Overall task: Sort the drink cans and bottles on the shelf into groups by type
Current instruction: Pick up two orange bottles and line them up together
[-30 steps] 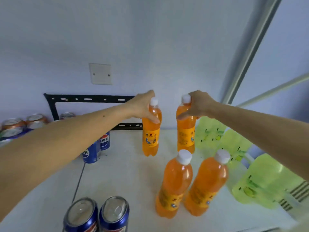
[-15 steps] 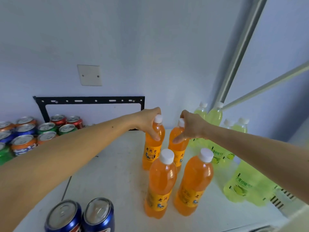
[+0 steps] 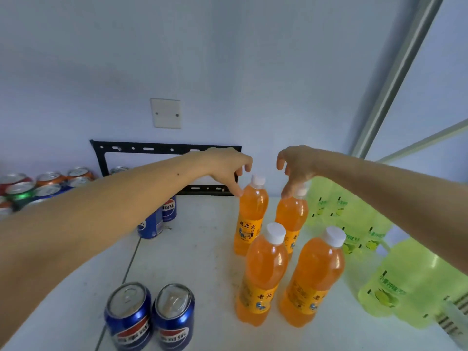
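Orange bottles (image 3: 252, 214) stand released since earlier, left hand (image 3: 229, 167) and right hand (image 3: 296, 164) now open above them

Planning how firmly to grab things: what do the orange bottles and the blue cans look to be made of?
Orange drink bottles with white caps: likely clear glossy plastic, since liquid shows through and highlights streak the shoulders. Blue cola cans with silver tops: apparently thin painted metal, given shiny pull-tab lids and glossy printed sides.

A white wall plate (image 3: 165, 113) sat on the pale wall (image 3: 228, 59) above and left of the hands. A black metal bracket (image 3: 162, 148) ran behind them. A grey frame bar (image 3: 395, 72) rose at right.
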A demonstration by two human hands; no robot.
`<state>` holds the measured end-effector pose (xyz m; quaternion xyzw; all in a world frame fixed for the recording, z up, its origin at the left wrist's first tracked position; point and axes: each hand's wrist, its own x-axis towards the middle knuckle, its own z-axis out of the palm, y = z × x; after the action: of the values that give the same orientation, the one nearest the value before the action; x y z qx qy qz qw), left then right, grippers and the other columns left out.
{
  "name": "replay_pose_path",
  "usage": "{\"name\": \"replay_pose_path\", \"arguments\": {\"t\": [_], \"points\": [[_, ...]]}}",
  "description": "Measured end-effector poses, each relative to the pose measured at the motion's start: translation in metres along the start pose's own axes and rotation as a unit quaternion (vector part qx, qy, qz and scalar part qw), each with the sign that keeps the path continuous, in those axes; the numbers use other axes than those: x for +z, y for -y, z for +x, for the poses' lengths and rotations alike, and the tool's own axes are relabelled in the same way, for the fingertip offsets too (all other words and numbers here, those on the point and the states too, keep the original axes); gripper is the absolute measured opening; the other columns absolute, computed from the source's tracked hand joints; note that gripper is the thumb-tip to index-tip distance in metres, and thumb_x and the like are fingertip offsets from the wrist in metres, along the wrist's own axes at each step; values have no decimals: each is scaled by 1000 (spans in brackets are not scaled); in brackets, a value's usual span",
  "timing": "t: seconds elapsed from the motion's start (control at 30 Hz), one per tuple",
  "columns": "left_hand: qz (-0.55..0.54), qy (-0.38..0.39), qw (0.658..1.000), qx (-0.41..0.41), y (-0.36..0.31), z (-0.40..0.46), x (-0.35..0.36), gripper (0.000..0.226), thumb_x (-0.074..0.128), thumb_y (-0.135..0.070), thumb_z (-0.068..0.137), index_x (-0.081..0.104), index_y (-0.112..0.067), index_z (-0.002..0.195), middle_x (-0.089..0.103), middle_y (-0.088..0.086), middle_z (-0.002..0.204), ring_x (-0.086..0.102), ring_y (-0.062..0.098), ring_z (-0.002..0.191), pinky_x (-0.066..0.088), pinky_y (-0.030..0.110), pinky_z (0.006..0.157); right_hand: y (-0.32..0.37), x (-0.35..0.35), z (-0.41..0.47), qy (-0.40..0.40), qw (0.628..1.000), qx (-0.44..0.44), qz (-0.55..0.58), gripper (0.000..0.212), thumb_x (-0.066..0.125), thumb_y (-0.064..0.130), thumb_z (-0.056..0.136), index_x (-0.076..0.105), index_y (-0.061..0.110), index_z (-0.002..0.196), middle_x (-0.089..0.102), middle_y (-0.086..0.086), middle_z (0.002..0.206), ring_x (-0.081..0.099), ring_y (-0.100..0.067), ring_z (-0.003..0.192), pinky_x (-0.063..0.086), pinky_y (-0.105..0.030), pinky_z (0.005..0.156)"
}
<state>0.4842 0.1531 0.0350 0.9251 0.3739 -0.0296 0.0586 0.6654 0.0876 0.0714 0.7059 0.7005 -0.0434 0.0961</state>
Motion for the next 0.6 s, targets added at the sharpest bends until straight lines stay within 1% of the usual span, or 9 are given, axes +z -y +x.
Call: {"name": "replay_pose_path", "arguments": {"t": [0.07, 0.13, 0.23, 0.37, 0.5, 0.6], "points": [[16, -1, 1000, -17, 11, -22, -10, 67, 76, -42, 79, 45, -20, 134, 56, 0, 131, 55, 18, 114, 49, 36, 91, 16, -23, 3, -3, 1000, -14, -8, 85, 89, 40, 60, 52, 14, 131, 60, -4, 123, 60, -29, 108, 53, -40, 91], [38, -5, 998, -42, 26, -50, -17, 65, 75, -45, 79, 46, -22, 132, 56, -2, 132, 55, 17, 115, 49, 41, 92, 39, -43, 5, -13, 999, -41, -4, 79, 88, 39, 62, 55, 14, 129, 60, -4, 123, 60, -30, 107, 54, -39, 89], [42, -21, 995, -84, 58, -97, -17, 63, 75, -46, 79, 47, -24, 131, 55, -4, 133, 55, 17, 116, 49, 39, 92, 87, -63, 10, -38, 995, -90, 3, 78, 87, 39, 63, 56, 12, 129, 60, -4, 122, 62, -30, 104, 55, -39, 87], [55, -22, 987, -146, 109, -172, -11, 62, 75, -46, 78, 48, -23, 130, 56, -3, 132, 54, 18, 114, 47, 36, 87, 174, -70, 15, -33, 987, -154, -13, 77, 85, 40, 67, 54, 10, 131, 59, -5, 124, 60, -29, 103, 53, -39, 90], [55, -30, 978, -197, 166, -252, -5, 61, 76, -48, 77, 53, -19, 126, 59, 0, 127, 55, 21, 112, 48, 38, 87, 271, -70, 17, -28, 975, -218, -32, 76, 84, 42, 67, 56, 7, 129, 61, -4, 115, 59, -28, 105, 52, -42, 94], [60, -25, 971, -230, 210, -315, -1, 63, 76, -51, 75, 53, -21, 126, 59, -1, 124, 55, 22, 112, 48, 38, 87, 343, -67, 19, -26, 967, -252, -35, 74, 84, 43, 66, 58, 7, 125, 62, -8, 118, 60, -29, 105, 52, -45, 93]]}}
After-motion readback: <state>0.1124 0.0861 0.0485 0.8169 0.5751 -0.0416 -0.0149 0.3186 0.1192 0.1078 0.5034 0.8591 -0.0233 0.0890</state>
